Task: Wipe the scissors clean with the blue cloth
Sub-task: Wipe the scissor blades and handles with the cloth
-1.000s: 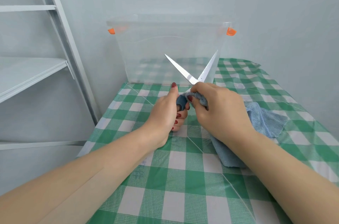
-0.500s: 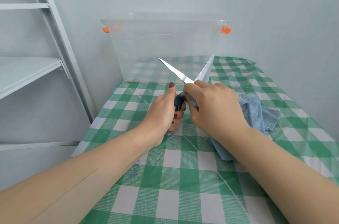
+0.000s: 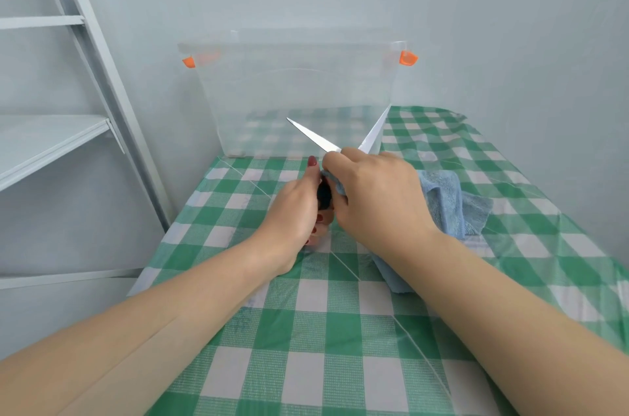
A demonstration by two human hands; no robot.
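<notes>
over the green checked tablecloth (image 3: 340,364), gripping the scissors (image 3: 316,139) by the dark handle with the left hand (image 3: 296,211), blades splayed wide, tips toward the clear bin (image 3: 296,81). pinching the blue cloth (image 3: 446,204) round the pivot with the right hand (image 3: 377,197). seemingly mid-wipe at the pivot; next likely calls for drawing the cloth along each blade, clear of the edges.

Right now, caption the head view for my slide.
Open scissors gripped at the handle by the left hand, right hand holding the blue cloth where the blades meet.
</notes>
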